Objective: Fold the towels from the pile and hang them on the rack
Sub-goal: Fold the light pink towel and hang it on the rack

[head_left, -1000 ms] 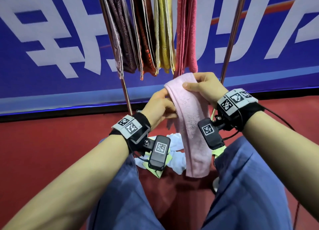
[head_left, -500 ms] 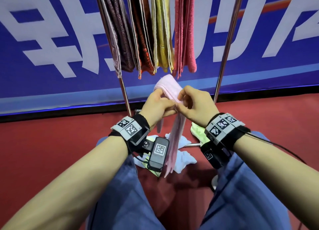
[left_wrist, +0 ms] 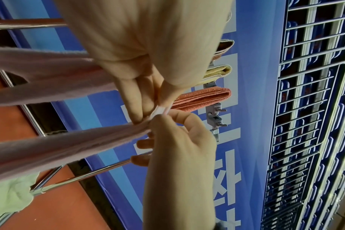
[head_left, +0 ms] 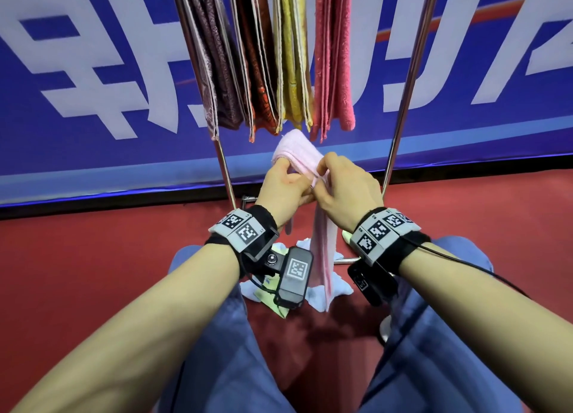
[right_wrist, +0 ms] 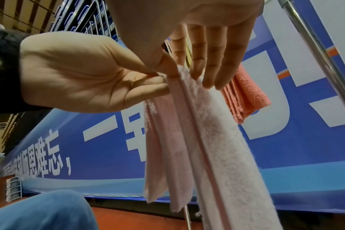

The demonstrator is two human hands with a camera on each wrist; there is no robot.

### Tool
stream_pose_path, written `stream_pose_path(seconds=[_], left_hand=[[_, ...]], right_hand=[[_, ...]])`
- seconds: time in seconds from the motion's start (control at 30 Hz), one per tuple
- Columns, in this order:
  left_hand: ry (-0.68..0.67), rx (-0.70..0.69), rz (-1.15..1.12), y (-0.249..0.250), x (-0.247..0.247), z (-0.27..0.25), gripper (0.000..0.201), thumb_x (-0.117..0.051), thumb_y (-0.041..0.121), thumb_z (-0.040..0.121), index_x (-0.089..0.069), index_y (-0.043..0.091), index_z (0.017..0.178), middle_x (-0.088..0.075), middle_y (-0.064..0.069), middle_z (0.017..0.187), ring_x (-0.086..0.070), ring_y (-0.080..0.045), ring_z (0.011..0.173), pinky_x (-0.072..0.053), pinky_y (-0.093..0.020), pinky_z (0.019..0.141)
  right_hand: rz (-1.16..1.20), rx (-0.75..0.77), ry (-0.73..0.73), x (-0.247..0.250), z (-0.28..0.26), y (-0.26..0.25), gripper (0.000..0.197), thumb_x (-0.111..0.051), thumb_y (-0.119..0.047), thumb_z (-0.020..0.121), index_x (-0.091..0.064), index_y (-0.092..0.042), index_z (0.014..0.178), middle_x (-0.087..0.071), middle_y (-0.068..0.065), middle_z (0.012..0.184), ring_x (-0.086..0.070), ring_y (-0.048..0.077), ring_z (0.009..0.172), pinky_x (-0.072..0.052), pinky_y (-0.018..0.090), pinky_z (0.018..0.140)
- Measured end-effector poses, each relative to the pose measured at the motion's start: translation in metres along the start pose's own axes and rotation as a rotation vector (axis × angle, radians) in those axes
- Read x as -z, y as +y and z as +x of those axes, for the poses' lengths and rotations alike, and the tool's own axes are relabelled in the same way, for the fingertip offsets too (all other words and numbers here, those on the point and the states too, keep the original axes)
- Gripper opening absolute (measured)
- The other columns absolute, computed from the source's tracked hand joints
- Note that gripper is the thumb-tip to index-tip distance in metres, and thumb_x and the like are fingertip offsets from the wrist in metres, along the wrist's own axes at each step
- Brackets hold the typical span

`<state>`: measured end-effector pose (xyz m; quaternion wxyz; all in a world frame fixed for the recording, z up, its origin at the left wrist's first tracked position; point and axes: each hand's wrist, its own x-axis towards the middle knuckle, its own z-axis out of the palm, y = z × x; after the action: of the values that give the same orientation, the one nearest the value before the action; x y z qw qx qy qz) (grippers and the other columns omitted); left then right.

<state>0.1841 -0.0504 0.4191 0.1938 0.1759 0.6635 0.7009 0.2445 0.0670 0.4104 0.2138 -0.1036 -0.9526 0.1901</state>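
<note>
Both hands meet in front of the rack [head_left: 403, 81], working on a pale pink towel [head_left: 321, 251]. The left hand [head_left: 283, 189] pinches the towel's edge between thumb and fingers, and the right hand [head_left: 347, 189] has its grip closed on the same gathered edge right beside it, thumb and forefinger pinching while the other fingers lie along the cloth. The towel humps up over the hands at the far side and hangs down between the person's knees in a narrow strip, its lower end dangling above the pile [head_left: 316, 291] of light blue and green cloths on the red floor [head_left: 77, 273]. From the right wrist view the strip shows two long layers lying side by side, so I judge the folding step is in hand: the edges are being brought together lengthwise, and hanging has not begun. Above, four folded towels already hang from the rack: a brown towel [head_left: 217, 71] at the left, then a rust towel [head_left: 257, 71], a yellow towel [head_left: 293, 65] and a coral towel [head_left: 335, 65]. The next move probably calls for evening the pinched edges, then lifting the strip to a free spot on the rack, right of the coral one, without disturbing its neighbours.
</note>
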Motion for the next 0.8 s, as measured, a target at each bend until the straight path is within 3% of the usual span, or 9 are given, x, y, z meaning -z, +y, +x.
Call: stream_pose_path(seconds=[0.1, 0.2, 0.27, 0.37, 0.47, 0.63, 0.7, 0.8], left_hand=[[0.018, -0.001, -0.014, 0.002, -0.003, -0.003, 0.013, -0.049, -0.007, 0.097, -0.045, 0.005, 0.1, -0.065, -0.013, 0.081, -0.072, -0.014, 0.071, -0.061, -0.029, 0.071], [0.062, 0.026, -0.009, 0.001, -0.004, -0.001, 0.014, -0.049, -0.006, 0.097, -0.045, 0.004, 0.104, -0.059, -0.012, 0.076, -0.067, -0.016, 0.068, -0.062, -0.032, 0.072], [0.083, 0.041, -0.007, 0.002, -0.005, -0.001, 0.015, -0.051, -0.005, 0.096, -0.046, 0.004, 0.108, -0.06, -0.016, 0.083, -0.067, -0.023, 0.075, -0.063, -0.033, 0.072], [0.117, 0.047, -0.033, 0.007, -0.008, -0.001, 0.013, -0.051, -0.005, 0.096, -0.047, 0.003, 0.104, -0.063, -0.011, 0.082, -0.067, -0.015, 0.067, -0.061, -0.027, 0.063], [0.119, 0.047, -0.035, 0.01, -0.009, 0.0, 0.018, -0.046, -0.011, 0.092, -0.048, 0.004, 0.102, -0.06, -0.01, 0.082, -0.064, -0.014, 0.067, -0.061, -0.027, 0.062], [0.091, 0.084, -0.135, 0.006, -0.003, 0.0, 0.023, -0.048, -0.012, 0.089, -0.048, 0.003, 0.105, -0.064, -0.017, 0.095, -0.07, -0.017, 0.072, -0.061, -0.034, 0.072], [0.1, 0.082, -0.162, 0.005, -0.002, 0.001, 0.023, -0.049, -0.012, 0.089, -0.048, 0.004, 0.105, -0.064, -0.017, 0.095, -0.071, -0.018, 0.073, -0.061, -0.036, 0.076], [0.127, 0.053, -0.151, 0.008, 0.0, 0.003, 0.024, -0.048, -0.012, 0.091, -0.042, 0.007, 0.103, -0.053, -0.017, 0.093, -0.065, -0.025, 0.082, -0.062, -0.034, 0.076]], right_hand=[[-0.096, 0.024, -0.006, 0.003, 0.006, -0.001, 0.02, -0.049, -0.035, 0.091, -0.05, -0.017, 0.1, -0.061, 0.005, 0.095, -0.059, 0.035, 0.088, -0.043, 0.038, 0.068], [-0.039, 0.066, 0.036, 0.009, 0.008, -0.002, 0.016, -0.052, -0.027, 0.089, -0.054, -0.016, 0.099, -0.065, 0.005, 0.09, -0.06, 0.037, 0.085, -0.048, 0.041, 0.07], [0.008, 0.115, 0.091, 0.012, 0.008, -0.004, 0.015, -0.055, -0.024, 0.088, -0.057, -0.015, 0.099, -0.065, 0.005, 0.087, -0.06, 0.036, 0.082, -0.049, 0.042, 0.069], [-0.025, 0.202, 0.122, 0.011, 0.006, -0.007, 0.016, -0.057, -0.021, 0.087, -0.06, -0.014, 0.101, -0.064, 0.006, 0.088, -0.061, 0.035, 0.081, -0.05, 0.042, 0.065], [-0.062, 0.259, 0.127, 0.003, 0.002, -0.004, 0.019, -0.056, -0.017, 0.084, -0.059, -0.01, 0.102, -0.063, 0.009, 0.087, -0.061, 0.037, 0.077, -0.05, 0.043, 0.058], [-0.061, 0.32, 0.126, -0.001, -0.003, 0.002, 0.02, -0.056, -0.018, 0.081, -0.06, -0.01, 0.099, -0.057, 0.008, 0.084, -0.058, 0.034, 0.07, -0.048, 0.038, 0.05], [-0.036, 0.295, 0.089, -0.002, -0.006, 0.004, 0.022, -0.053, -0.02, 0.082, -0.057, -0.012, 0.102, -0.056, 0.006, 0.089, -0.058, 0.033, 0.074, -0.049, 0.04, 0.054], [0.059, 0.129, 0.015, -0.004, -0.008, 0.007, 0.019, -0.056, -0.015, 0.081, -0.049, -0.015, 0.099, -0.06, 0.004, 0.091, -0.058, 0.035, 0.079, -0.049, 0.041, 0.064]])
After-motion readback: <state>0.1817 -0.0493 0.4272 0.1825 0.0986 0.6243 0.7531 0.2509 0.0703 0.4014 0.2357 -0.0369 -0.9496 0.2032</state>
